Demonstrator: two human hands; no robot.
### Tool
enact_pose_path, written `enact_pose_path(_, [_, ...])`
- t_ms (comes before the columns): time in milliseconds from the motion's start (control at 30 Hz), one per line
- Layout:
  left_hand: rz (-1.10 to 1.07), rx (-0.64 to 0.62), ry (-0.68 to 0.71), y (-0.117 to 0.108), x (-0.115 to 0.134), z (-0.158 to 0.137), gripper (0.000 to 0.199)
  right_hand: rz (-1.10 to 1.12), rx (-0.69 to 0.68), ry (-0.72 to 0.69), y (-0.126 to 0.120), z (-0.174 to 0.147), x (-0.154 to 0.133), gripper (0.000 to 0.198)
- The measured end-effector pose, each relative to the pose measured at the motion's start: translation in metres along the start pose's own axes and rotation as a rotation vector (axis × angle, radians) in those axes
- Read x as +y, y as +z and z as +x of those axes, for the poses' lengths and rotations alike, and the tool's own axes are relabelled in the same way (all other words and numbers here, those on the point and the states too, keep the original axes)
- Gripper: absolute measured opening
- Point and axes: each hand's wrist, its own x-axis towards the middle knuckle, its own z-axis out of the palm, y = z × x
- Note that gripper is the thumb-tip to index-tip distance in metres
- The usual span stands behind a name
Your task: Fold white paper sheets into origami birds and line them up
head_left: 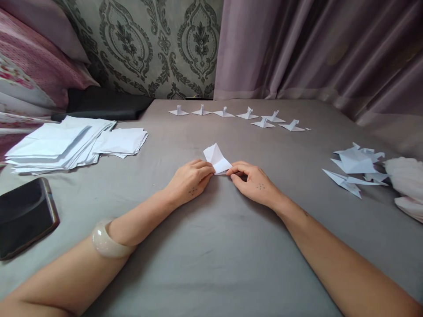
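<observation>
A small folded piece of white paper [216, 157] is between my hands at the middle of the grey surface, with creases across it and one corner pointing away from me. My left hand [193, 178] is closed on its left side, fingers pressed together over the edge. On the opposite side, my right hand [253, 180] pinches the right corner between thumb and fingers. The fingertips of my left hand are partly hidden behind the hand itself.
Folded paper figures [263, 123] stand in rows at the back. More folded paper pieces [357, 160] lie at right beside a whitish cloth [406, 180]. Stacked paper sheets [49, 141], a smaller paper pile [122, 141] and a phone [24, 215] are at left. Curtains [280, 48] border the back right.
</observation>
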Motion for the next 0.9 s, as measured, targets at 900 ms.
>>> enact_pose_path(900, [0.130, -0.168, 0.102, -0.007, 0.005, 0.002, 0.042, 0.198, 0.184, 0.177, 0.008, 0.010, 0.008, 0.020])
